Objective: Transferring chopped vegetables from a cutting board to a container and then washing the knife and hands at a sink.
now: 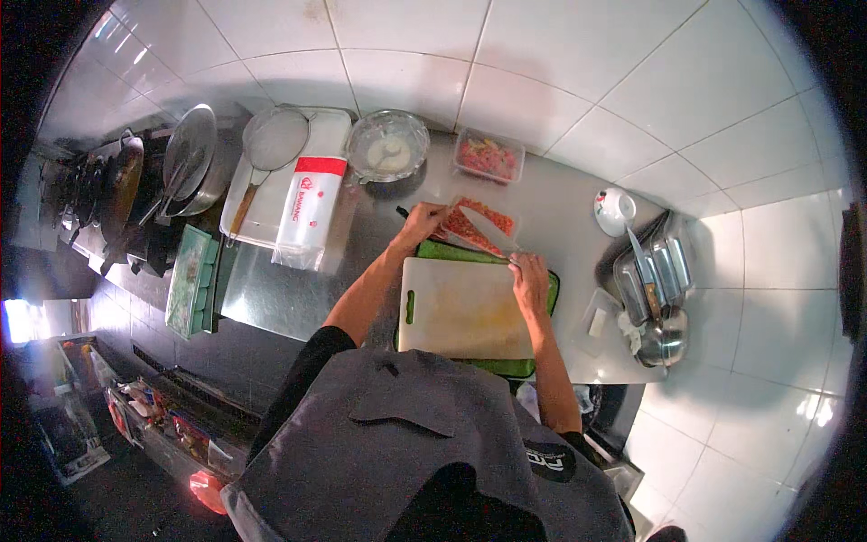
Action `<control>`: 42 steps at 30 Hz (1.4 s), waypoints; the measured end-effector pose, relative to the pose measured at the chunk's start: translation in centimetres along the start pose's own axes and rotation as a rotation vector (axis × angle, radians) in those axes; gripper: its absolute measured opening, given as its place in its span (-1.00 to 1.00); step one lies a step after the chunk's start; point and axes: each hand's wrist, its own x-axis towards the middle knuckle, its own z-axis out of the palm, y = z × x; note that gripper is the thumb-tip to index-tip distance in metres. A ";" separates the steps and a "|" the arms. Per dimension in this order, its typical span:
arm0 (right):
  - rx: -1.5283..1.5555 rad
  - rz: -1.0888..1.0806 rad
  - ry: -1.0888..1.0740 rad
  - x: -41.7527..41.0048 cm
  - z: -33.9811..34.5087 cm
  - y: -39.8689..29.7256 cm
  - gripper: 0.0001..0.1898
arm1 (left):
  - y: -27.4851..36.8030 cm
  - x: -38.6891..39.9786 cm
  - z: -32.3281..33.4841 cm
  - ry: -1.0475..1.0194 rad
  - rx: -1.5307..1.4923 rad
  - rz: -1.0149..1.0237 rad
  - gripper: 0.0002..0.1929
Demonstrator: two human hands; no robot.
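Observation:
My left hand [425, 225] pinches the left edge of a clear plastic container [511, 220] of chopped red and orange pieces. The end of a black handle [402, 212] shows just beyond that hand; what it belongs to is hidden. A pale flat blade [489, 228] lies slantwise over the chopped pieces, and its near end meets the closed fingers of my right hand [530, 279]. Below both hands a white cutting board [467, 305], stained yellowish, rests on a green one [518, 368].
Behind stand a tub of red pieces [489, 156] and a plastic-covered bowl [389, 146]. To the left, a white tray [261, 210] bears a strainer [276, 139] and a printed packet [311, 210]. A knife [647, 271] rests on metal containers [667, 264] at right, near a white bowl [613, 211].

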 end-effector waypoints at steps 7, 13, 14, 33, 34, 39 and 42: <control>-0.029 0.062 0.004 -2.9 -3.7 -0.5 -0.80 | -0.1 0.1 -0.1 -0.005 -0.064 -0.073 -0.65; 0.086 0.208 -0.054 -6.0 -8.3 -1.5 -0.84 | -1.1 0.5 -0.2 -0.014 -0.053 -0.001 -0.64; 0.078 0.211 -0.076 -6.4 -9.0 -1.4 -0.84 | -1.2 0.6 -0.2 -0.012 -0.055 -0.002 -0.64; 1.069 0.854 -0.247 5.2 -1.0 -1.0 -0.71 | 0.2 1.3 -0.7 -0.093 0.045 -0.015 -0.70; 1.021 0.852 -0.256 5.0 -1.1 -0.8 -0.71 | 0.6 1.2 -0.5 -0.095 0.051 -0.013 -0.70; 0.887 0.882 -0.308 2.9 -2.0 -0.3 -0.72 | 0.5 1.5 -0.5 -0.108 0.048 -0.039 -0.69; 0.874 0.891 -0.309 1.6 -3.5 -0.1 -0.72 | -0.4 2.0 -0.8 -0.100 0.037 0.004 -0.68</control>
